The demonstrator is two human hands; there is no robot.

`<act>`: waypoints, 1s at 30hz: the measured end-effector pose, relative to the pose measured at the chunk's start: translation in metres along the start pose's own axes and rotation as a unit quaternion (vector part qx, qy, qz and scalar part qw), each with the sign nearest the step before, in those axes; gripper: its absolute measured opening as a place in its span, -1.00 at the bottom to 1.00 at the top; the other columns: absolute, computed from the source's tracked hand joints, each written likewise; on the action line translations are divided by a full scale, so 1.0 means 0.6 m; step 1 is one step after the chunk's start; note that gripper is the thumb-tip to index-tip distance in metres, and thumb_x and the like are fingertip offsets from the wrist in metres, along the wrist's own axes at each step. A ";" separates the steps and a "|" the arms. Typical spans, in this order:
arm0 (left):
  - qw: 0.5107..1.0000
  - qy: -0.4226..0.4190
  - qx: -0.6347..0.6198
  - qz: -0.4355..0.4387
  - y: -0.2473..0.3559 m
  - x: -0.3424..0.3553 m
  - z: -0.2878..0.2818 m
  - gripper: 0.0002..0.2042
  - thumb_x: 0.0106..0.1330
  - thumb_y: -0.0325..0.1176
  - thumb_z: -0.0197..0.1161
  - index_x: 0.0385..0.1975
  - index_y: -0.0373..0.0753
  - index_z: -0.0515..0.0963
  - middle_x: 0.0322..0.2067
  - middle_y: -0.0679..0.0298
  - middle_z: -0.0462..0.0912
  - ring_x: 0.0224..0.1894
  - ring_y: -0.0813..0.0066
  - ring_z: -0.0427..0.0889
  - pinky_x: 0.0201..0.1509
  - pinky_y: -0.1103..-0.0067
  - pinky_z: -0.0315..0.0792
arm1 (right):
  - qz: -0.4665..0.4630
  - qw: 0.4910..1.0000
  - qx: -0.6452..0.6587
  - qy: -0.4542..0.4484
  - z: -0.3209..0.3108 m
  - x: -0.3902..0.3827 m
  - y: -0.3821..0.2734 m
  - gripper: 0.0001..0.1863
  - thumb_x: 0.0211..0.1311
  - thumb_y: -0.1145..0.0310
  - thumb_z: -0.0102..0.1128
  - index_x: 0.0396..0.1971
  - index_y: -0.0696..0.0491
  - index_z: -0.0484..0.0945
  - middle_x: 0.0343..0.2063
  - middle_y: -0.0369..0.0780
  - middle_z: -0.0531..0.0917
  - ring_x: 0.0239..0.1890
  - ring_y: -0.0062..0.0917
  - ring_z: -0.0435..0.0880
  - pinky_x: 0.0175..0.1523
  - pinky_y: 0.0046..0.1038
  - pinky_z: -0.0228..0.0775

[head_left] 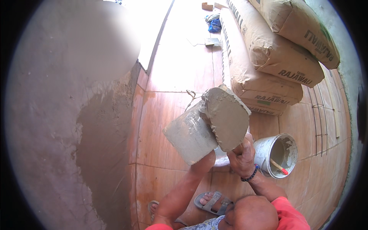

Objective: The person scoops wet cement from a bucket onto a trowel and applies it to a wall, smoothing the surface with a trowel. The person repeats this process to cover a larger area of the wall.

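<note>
The wall (pixel 57 126) fills the left side, grey and rough, with a darker wet patch of plaster (pixel 103 153) running down its lower part next to the tiled floor (pixel 180 69). At the upper right, paper sacks (pixel 268 57) lie stacked on one another, three or more of them, shut, so what is in them does not show. They rest on the orange-brown tiles near the far wall.

In the middle, a flat board (pixel 189 134) coated in grey mortar is held tilted above the floor, and a broad trowel (pixel 226 115) loaded with a thick layer of mortar lies against its upper edge. The left hand (pixel 205 159) is under the board's lower edge; only the knuckles show, so I cannot tell how its fingers sit. The right hand (pixel 242 157) is closed in a fist around the trowel's handle, a dark bead bracelet (pixel 251 176) on the wrist.

Just right of that hand a white bucket (pixel 276 155) stands on the tiles. It holds grey mortar smeared up its inner wall, and a tool with a wooden shaft and a red end (pixel 279 167) leans inside it. Two feet in grey sandals (pixel 211 202) stand below on the floor. Small scraps and a blue bag (pixel 214 25) lie far off at the top.
</note>
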State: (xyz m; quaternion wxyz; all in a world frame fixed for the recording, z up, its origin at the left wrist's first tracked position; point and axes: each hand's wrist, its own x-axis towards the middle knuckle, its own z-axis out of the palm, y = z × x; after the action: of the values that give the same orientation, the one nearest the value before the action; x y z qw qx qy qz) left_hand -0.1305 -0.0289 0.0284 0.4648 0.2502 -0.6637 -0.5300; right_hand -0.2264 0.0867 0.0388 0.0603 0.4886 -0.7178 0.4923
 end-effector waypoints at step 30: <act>0.996 0.059 0.048 0.037 -0.022 0.043 -0.053 -0.65 0.22 -0.59 0.18 0.04 -0.36 0.39 -0.01 0.10 0.48 0.04 0.22 0.46 0.14 0.38 0.34 | 0.175 0.756 0.578 -0.253 -0.076 0.060 -0.065 -0.59 0.24 0.12 0.14 -0.28 0.25 0.53 -0.59 -0.17 0.56 -0.56 -0.48 0.57 -0.41 -0.49 0.40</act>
State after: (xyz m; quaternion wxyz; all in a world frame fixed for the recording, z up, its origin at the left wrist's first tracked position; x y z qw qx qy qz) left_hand -0.1159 -0.0691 0.0252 0.5100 0.2788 -0.6686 -0.4639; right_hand -0.2334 0.0971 0.1075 -0.5043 0.4034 -0.3592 0.6738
